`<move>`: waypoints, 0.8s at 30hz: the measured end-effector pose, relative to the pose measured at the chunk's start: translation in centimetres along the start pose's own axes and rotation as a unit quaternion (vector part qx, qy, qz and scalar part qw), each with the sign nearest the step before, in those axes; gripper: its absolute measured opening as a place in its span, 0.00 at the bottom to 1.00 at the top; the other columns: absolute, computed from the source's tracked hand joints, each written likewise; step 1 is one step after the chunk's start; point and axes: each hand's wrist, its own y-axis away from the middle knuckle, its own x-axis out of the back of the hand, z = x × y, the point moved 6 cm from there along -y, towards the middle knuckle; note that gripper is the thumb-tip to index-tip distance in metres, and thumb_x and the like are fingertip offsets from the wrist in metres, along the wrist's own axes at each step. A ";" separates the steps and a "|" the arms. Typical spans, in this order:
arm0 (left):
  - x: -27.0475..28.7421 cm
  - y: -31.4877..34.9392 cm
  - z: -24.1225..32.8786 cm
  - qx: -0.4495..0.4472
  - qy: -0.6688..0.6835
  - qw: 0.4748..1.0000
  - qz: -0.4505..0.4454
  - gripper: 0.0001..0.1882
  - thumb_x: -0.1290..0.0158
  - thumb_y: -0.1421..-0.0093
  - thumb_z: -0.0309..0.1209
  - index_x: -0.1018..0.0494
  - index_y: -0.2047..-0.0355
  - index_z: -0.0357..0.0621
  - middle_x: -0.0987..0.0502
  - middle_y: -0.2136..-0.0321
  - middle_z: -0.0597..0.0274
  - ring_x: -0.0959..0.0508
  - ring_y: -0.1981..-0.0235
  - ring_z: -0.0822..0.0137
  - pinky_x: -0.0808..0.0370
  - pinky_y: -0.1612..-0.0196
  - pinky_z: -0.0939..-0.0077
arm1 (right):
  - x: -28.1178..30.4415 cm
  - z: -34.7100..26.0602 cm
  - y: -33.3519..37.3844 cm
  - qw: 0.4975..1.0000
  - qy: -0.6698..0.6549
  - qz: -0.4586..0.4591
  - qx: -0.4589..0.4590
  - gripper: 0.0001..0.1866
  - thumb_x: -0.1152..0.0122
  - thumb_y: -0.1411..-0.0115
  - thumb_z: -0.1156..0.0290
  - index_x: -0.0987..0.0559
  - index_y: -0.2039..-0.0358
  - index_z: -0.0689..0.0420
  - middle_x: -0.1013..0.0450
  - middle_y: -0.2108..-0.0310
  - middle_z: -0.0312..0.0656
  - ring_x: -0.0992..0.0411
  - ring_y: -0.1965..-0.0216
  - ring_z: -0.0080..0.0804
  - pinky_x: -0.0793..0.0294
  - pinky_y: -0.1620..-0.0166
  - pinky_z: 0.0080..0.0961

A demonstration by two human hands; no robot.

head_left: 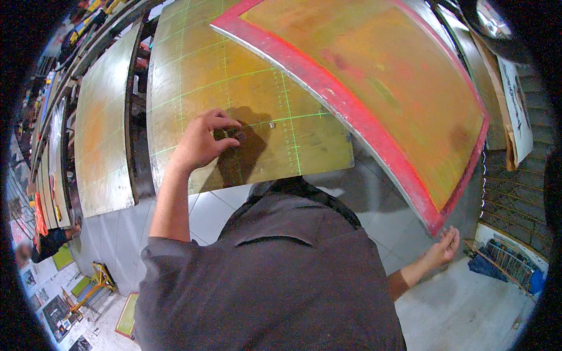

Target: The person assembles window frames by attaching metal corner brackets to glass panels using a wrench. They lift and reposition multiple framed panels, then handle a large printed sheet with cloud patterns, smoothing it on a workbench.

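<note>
Pinching a small dark knob point(237, 136) on the gridded tabletop point(193, 70), left hand point(202, 140) fingers closed around it, while right hand point(443, 248), open, steadies the raised red-framed screen point(374, 76) at its lower corner.

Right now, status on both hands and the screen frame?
Left hand on the gridded board, fingers pinched on a small dark bit. Right hand open at the lower corner of the raised red-edged frame. A small metal piece lies on the board nearby.
</note>
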 end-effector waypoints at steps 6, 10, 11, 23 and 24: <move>-1.2 0.4 -1.2 0.011 -0.015 0.999 0.028 0.07 0.43 0.58 0.26 0.25 0.74 0.42 0.28 0.72 0.56 0.29 0.65 0.57 0.32 0.61 0.69 | -0.3 0.5 -0.2 0.999 -0.034 -0.001 -0.005 0.15 0.47 0.44 0.69 0.29 0.60 0.66 0.29 0.62 0.47 0.29 0.64 0.33 0.30 0.58 0.24; -1.0 -0.2 -0.8 -0.018 0.022 0.996 0.086 0.06 0.45 0.56 0.23 0.27 0.75 0.40 0.28 0.72 0.55 0.29 0.66 0.56 0.32 0.62 0.70 | -0.3 1.0 -0.4 0.998 -0.053 0.022 0.001 0.15 0.46 0.45 0.69 0.28 0.61 0.66 0.29 0.62 0.47 0.30 0.63 0.33 0.29 0.59 0.24; -0.7 -0.4 -0.7 -0.028 0.047 0.993 0.107 0.05 0.46 0.56 0.23 0.27 0.75 0.40 0.28 0.72 0.55 0.29 0.66 0.56 0.32 0.62 0.70 | -0.3 1.4 -0.4 0.998 -0.062 0.029 0.002 0.15 0.46 0.45 0.69 0.28 0.61 0.66 0.29 0.62 0.47 0.30 0.62 0.33 0.30 0.59 0.24; 5.6 -10.4 -4.6 -0.041 0.052 0.973 0.223 0.16 0.49 0.50 0.24 0.30 0.58 0.45 0.26 0.65 0.56 0.27 0.66 0.64 0.31 0.60 0.72 | -1.4 2.4 -2.6 0.997 0.051 -0.058 0.007 0.17 0.45 0.45 0.66 0.28 0.60 0.65 0.30 0.60 0.45 0.32 0.60 0.33 0.33 0.57 0.25; 6.6 -12.2 -5.4 -0.050 0.060 0.966 0.246 0.18 0.49 0.50 0.25 0.31 0.57 0.46 0.26 0.65 0.56 0.27 0.66 0.63 0.31 0.59 0.72 | -1.9 2.2 -2.6 0.994 0.076 -0.081 0.016 0.18 0.45 0.46 0.65 0.28 0.59 0.65 0.30 0.60 0.46 0.32 0.60 0.33 0.34 0.56 0.25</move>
